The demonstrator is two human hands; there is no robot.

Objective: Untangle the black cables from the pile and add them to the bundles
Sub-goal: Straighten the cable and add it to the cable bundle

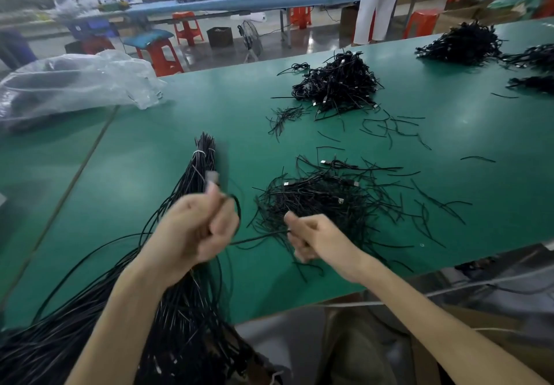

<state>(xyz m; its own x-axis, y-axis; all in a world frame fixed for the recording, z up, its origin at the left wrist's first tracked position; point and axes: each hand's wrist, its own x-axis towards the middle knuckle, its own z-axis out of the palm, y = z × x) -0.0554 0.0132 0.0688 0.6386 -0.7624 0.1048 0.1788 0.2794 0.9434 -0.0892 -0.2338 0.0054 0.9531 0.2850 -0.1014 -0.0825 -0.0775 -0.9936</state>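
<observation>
A single black cable is pinched in both grips: the left hand is closed on its connector end, blurred, and the right hand is pressed together on its run. Across the green tabletop, the long tied bundle is seen trailing off the near edge under the left forearm, with the loose pile just beyond the right hand. The cable is judged mid-extraction; next it must be drawn free and laid along the bundle
</observation>
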